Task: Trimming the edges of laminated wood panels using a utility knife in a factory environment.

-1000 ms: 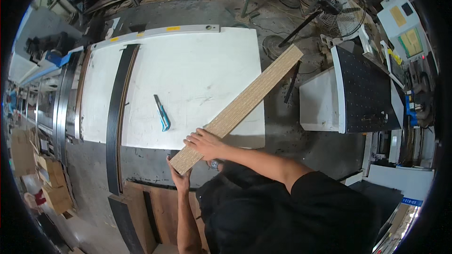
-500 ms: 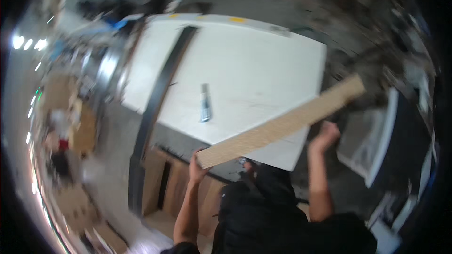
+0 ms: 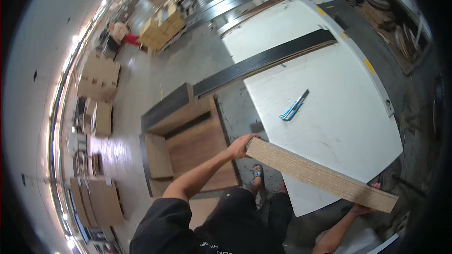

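Observation:
A light wood-grain board [image 3: 315, 171] slants across the near part of a white tabletop [image 3: 343, 108], held just above or against it; the exact gap cannot be told. My left hand [image 3: 242, 146] is closed around the board's left end. Near the other end, my right hand [image 3: 360, 210] grips the lower edge from beneath, its fingers partly hidden by the board. Beyond the board, a blue utility knife [image 3: 295, 106] lies on the white surface, and neither hand touches it.
A long black-faced board [image 3: 263, 61] crosses the tabletop at the left. Beside my left arm stands an open wooden cabinet carcass [image 3: 197, 153] with dark outer sides. Cardboard boxes [image 3: 99, 77] stack up far left. Offcuts lie on shelving [image 3: 376, 0] at upper right.
My view has swung to the left, turning the scene. My right hand, apart from the board before, now holds its right end. The left hand keeps its grip.

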